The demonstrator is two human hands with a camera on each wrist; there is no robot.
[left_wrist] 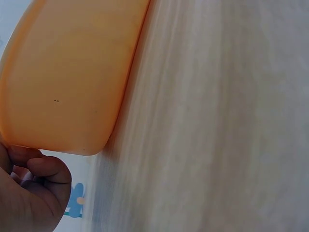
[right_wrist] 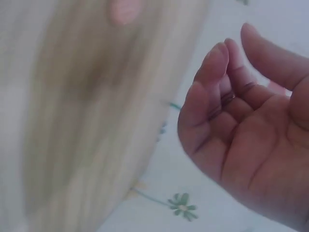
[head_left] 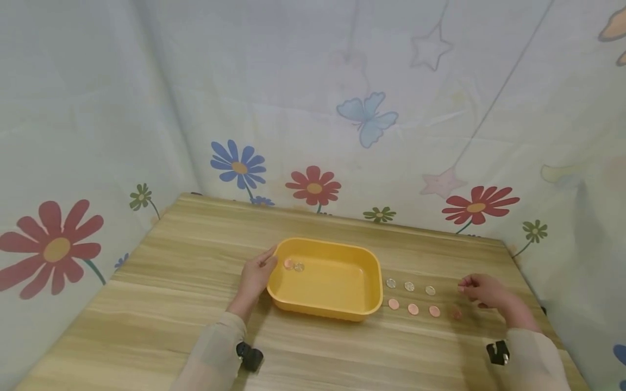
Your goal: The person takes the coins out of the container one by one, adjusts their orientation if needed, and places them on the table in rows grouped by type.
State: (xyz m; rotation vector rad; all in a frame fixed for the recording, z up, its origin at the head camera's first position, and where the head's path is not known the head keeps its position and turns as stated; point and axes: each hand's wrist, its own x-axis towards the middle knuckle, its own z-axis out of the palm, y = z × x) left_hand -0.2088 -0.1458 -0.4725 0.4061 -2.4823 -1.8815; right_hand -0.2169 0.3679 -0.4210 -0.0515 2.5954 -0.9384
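Observation:
A yellow plastic tub (head_left: 325,312) stands on the wooden table. My left hand (head_left: 255,279) grips its left end at the rim, with the fingers curled against the outer wall in the left wrist view. Inside the tub, near that hand, lie a copper coin (head_left: 289,264) and a silver coin (head_left: 299,267). Past the tub's right end, my right hand (head_left: 484,290) hovers over the table, fingers bent and thumb apart from them; no coin shows in it. A blurred copper coin (head_left: 456,313) lies just below this hand, also seen as a pinkish disc (right_wrist: 126,10) in the right wrist view.
Right of the tub, three silver coins (head_left: 409,286) form a back row, and several copper coins (head_left: 413,309) a front row. A patterned curtain (head_left: 313,108) hangs behind and beside the table (head_left: 161,309). Each forearm wears a small black wrist device (head_left: 498,353).

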